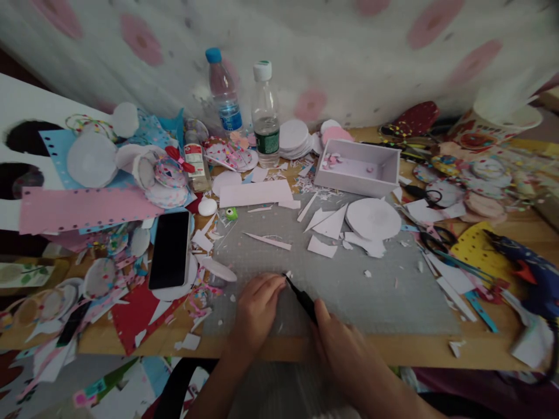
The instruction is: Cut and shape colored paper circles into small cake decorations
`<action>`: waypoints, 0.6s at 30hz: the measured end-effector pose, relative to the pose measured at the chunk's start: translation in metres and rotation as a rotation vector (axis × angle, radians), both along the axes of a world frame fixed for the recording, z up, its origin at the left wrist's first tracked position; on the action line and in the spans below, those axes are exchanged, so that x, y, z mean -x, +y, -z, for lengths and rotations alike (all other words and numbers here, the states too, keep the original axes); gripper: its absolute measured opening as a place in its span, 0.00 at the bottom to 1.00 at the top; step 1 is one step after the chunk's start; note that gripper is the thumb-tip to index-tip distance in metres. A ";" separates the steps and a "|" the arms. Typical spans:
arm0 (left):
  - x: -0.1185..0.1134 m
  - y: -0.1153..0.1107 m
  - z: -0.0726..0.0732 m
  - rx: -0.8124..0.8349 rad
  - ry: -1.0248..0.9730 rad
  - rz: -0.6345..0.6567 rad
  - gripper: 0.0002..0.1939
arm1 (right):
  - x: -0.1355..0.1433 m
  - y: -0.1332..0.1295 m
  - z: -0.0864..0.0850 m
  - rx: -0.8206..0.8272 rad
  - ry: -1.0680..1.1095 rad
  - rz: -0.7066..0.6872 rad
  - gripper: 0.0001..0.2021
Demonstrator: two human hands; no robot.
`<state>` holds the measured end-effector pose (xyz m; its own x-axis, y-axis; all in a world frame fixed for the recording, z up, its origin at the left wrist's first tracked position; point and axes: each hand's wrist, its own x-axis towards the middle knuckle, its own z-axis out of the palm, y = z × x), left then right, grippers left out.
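My right hand is wrapped round a slim tool with a black handle; the exact kind of tool is unclear. Its thin dark tip points up and left, meeting the fingertips of my left hand. Those fingers are pinched together, and a tiny white scrap shows right beside them; whatever lies between them is hidden. Both hands are at the front of a grey cutting mat. Beyond them lie a narrow white paper strip and a cut white piece.
A lidless white box holds small pink bits. Two plastic bottles, one blue-capped and one white-capped, stand behind. On the left lies a phone. White discs, scissors and a blue glue gun sit to the right.
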<state>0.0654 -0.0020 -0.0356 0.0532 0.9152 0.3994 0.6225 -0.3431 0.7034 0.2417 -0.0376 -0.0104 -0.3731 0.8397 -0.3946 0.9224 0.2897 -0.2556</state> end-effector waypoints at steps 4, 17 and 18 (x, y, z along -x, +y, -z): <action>0.000 0.000 0.002 0.023 -0.023 -0.009 0.08 | -0.001 -0.006 0.001 0.001 0.003 0.009 0.12; 0.009 0.000 -0.056 0.354 -0.638 -0.134 0.07 | -0.053 0.034 -0.002 -0.446 0.098 0.206 0.18; 0.007 -0.001 -0.060 0.388 -0.673 -0.115 0.08 | -0.050 0.037 -0.008 -0.466 0.141 0.200 0.18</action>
